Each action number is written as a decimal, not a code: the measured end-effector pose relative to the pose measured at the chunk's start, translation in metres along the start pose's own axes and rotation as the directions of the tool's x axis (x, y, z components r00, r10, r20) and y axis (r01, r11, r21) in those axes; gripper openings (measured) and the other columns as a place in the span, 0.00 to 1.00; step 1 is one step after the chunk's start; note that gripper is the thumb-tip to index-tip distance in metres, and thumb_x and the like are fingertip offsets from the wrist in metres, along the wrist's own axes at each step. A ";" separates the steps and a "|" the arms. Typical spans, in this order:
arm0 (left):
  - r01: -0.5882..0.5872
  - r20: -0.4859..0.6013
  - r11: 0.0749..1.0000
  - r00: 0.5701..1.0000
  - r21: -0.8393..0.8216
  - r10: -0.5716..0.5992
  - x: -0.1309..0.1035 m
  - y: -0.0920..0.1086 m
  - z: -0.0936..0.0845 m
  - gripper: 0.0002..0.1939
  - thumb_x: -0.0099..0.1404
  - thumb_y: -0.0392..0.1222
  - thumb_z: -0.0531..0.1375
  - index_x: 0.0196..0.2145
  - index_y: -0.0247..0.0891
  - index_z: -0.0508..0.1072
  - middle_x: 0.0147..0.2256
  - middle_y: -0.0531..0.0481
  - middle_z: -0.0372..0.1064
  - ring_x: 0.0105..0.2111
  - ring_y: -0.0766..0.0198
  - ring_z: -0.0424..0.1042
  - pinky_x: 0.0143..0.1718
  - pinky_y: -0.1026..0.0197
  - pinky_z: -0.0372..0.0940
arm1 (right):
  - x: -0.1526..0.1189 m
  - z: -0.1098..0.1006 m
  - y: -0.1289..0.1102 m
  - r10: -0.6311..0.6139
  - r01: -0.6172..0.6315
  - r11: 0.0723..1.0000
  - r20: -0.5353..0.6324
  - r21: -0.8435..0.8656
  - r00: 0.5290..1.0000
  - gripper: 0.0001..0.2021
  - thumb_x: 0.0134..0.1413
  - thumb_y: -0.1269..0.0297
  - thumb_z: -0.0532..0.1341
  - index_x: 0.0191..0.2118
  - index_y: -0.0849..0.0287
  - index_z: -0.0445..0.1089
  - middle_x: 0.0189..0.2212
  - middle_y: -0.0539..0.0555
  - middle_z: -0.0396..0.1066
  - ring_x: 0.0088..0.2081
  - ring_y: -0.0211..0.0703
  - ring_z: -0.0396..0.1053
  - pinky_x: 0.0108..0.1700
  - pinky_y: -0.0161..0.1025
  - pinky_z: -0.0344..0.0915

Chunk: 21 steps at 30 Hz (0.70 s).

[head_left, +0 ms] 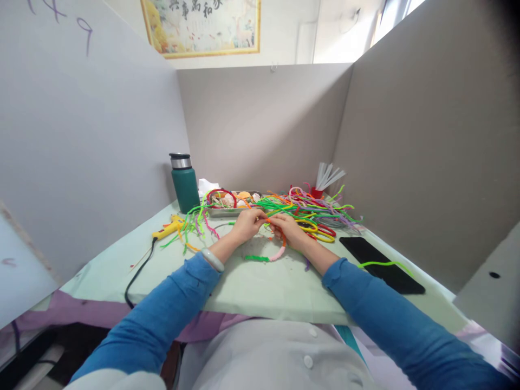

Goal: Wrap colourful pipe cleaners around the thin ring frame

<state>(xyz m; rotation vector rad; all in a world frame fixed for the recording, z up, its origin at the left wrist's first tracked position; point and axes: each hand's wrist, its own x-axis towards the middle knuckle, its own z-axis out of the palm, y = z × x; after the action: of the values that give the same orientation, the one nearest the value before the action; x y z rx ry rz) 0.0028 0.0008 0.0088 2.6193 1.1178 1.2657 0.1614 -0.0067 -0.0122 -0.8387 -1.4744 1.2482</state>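
Near the middle of the table, my left hand (248, 224) and my right hand (286, 228) meet with fingertips pinched on an orange pipe cleaner. Below my right hand hangs a curved piece (278, 253) wrapped in orange, pink and green sections, its green end pointing left over the table. My fingers partly hide the orange section. A grey wire with a green part (222, 225) lies just left of my left hand. Behind my hands spreads a pile of colourful pipe cleaners (309, 210).
A metal tray (215, 212) holds small items at the back. Left are a green bottle (185, 187), a yellow glue gun (166, 229) and its black cord. Right are a black mat (379, 262) and a red cup of white sticks (317, 192). Grey partitions (264, 124) surround the table.
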 end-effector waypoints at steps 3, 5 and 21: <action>-0.012 -0.005 1.000 1.000 0.013 0.012 0.000 -0.001 0.000 0.05 0.57 0.35 0.57 0.30 0.35 0.74 0.28 0.51 0.71 0.27 0.69 0.65 0.31 0.67 0.58 | 0.000 0.000 0.000 0.036 -0.036 0.999 0.005 -0.002 0.999 0.10 0.43 0.58 0.60 0.28 0.60 0.63 0.17 0.45 0.60 0.15 0.29 0.52 0.16 0.31 0.48; -0.015 -0.002 1.000 1.000 0.026 0.015 0.000 -0.002 0.000 0.06 0.57 0.34 0.57 0.31 0.35 0.74 0.29 0.50 0.71 0.28 0.69 0.66 0.32 0.67 0.59 | 0.001 -0.001 0.002 0.037 -0.037 0.999 -0.002 -0.026 0.999 0.10 0.42 0.58 0.60 0.27 0.60 0.63 0.17 0.45 0.61 0.15 0.29 0.52 0.16 0.31 0.48; 0.027 0.022 0.999 0.999 0.045 -0.028 -0.003 0.001 0.002 0.06 0.56 0.38 0.57 0.31 0.35 0.72 0.29 0.50 0.71 0.29 0.68 0.66 0.32 0.66 0.59 | 0.002 0.000 0.004 0.006 -0.006 0.999 0.000 -0.035 1.000 0.07 0.41 0.62 0.58 0.27 0.61 0.64 0.17 0.45 0.62 0.14 0.29 0.53 0.17 0.31 0.51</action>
<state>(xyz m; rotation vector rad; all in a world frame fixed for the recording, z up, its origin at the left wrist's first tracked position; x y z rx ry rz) 0.0039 -0.0015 0.0061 2.6332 1.1879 1.2173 0.1607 -0.0038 -0.0153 -0.8672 -1.4983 1.2304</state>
